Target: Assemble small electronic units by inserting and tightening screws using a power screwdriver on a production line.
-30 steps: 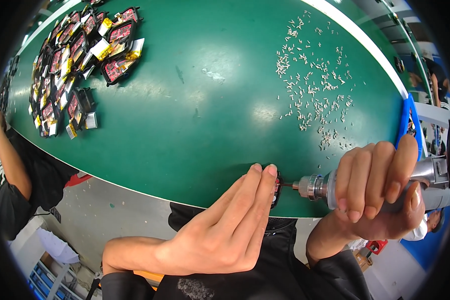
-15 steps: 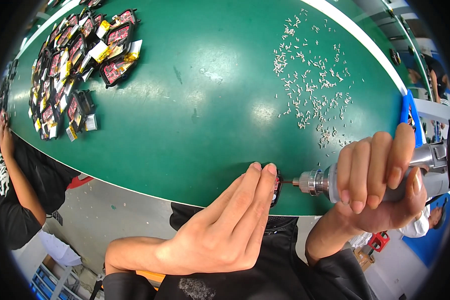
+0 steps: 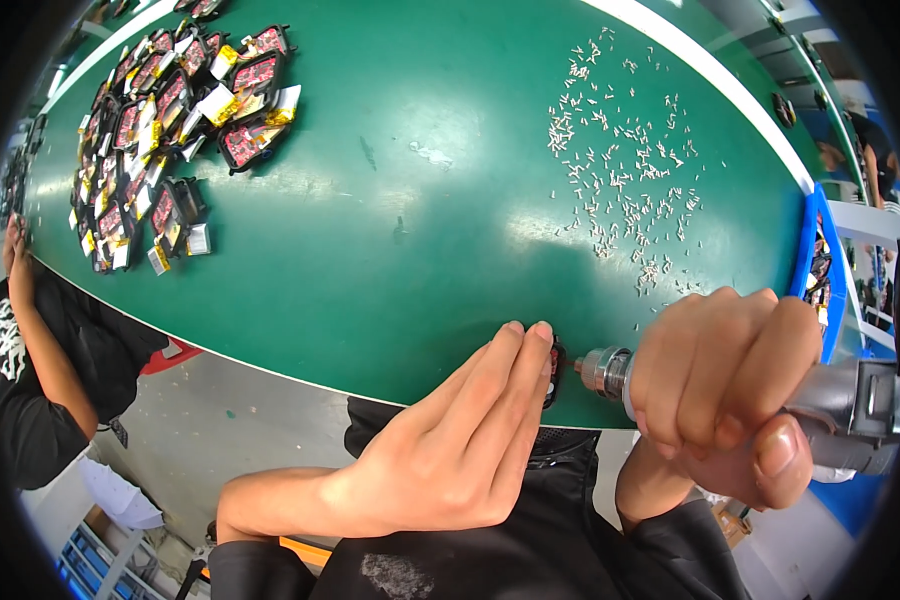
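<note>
At the table's near edge, my left hand (image 3: 460, 440) lies with its fingers straight and together, holding a small black casing (image 3: 554, 380). Most of that casing is hidden behind the fingers; a bit of red shows inside, and my thumb is out of sight. My right hand (image 3: 725, 385) is wrapped round a grey power screwdriver (image 3: 835, 400), which lies roughly level. Its metal nose (image 3: 605, 372) points left at the casing, close to its right side. How near the bit's tip is to the casing is hard to make out.
Many small screws (image 3: 625, 180) are scattered over the green table (image 3: 420, 240). A heap of open black casings (image 3: 175, 95) with red boards and silver-yellow battery packs lies at the far left. A blue bin (image 3: 820, 265) stands at the right edge. Another person's arm (image 3: 45, 340) is at the left.
The screwdriver has tilted and drawn back a little to the right, and my right hand has turned with it. My left hand stays on the casing.
</note>
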`<control>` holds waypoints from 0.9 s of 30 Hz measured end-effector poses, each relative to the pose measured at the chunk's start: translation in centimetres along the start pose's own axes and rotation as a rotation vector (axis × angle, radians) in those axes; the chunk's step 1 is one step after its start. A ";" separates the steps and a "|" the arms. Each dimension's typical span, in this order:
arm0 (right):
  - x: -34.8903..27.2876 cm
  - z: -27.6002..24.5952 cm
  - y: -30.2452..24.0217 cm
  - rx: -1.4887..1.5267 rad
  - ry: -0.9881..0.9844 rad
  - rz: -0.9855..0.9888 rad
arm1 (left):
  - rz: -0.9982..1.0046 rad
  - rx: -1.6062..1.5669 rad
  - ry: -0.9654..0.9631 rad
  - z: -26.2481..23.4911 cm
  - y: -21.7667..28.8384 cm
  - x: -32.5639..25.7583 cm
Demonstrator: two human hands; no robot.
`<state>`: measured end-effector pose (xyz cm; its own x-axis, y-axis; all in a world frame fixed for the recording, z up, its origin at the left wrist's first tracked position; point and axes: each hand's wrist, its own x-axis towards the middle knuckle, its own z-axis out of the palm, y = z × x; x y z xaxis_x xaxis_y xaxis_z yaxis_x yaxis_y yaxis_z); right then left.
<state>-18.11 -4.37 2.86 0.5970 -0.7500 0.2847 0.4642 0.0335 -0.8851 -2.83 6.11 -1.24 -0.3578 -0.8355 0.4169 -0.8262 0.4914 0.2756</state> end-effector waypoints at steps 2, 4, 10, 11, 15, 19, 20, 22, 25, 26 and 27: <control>0.3 0.3 -0.5 0.000 0.028 0.066 | 0.011 0.002 -0.015 -0.3 -0.2 0.0; 0.7 0.7 -1.1 0.010 0.045 0.121 | 0.021 0.022 -0.032 -1.2 -0.1 0.2; 0.0 0.8 0.0 0.112 0.032 0.100 | 0.060 0.046 -0.062 -1.0 0.1 -0.4; -0.1 0.8 -0.1 0.071 -0.001 0.061 | 0.068 0.030 -0.046 -1.0 0.0 -0.6; -1.6 0.7 -1.7 0.199 0.132 -0.122 | 0.038 -0.023 0.024 -3.8 -3.0 -1.3; -4.2 -2.0 -2.5 0.367 0.298 -0.193 | -0.294 0.405 0.287 -10.0 -11.8 -2.9; -4.6 -2.5 -2.0 0.381 0.352 -0.169 | -0.391 0.465 0.284 -11.1 -13.1 -3.3; -5.2 -2.7 -1.1 0.397 0.426 -0.147 | -0.454 0.495 0.227 -12.5 -16.3 -5.6; -6.3 -2.9 -0.8 0.482 0.501 -0.145 | -0.497 0.492 0.081 -13.3 -17.8 -6.6; -6.7 -3.2 -0.9 0.480 0.503 -0.146 | -0.513 0.468 0.075 -13.3 -18.0 -6.6; -6.9 -3.3 -0.7 0.487 0.506 -0.167 | -0.513 0.468 0.081 -13.4 -18.0 -6.7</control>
<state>-24.71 -1.44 0.30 0.1713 -0.9809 0.0920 0.8319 0.0940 -0.5470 20.26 6.14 2.58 0.1461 -0.9039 0.4020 -0.9893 -0.1329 0.0607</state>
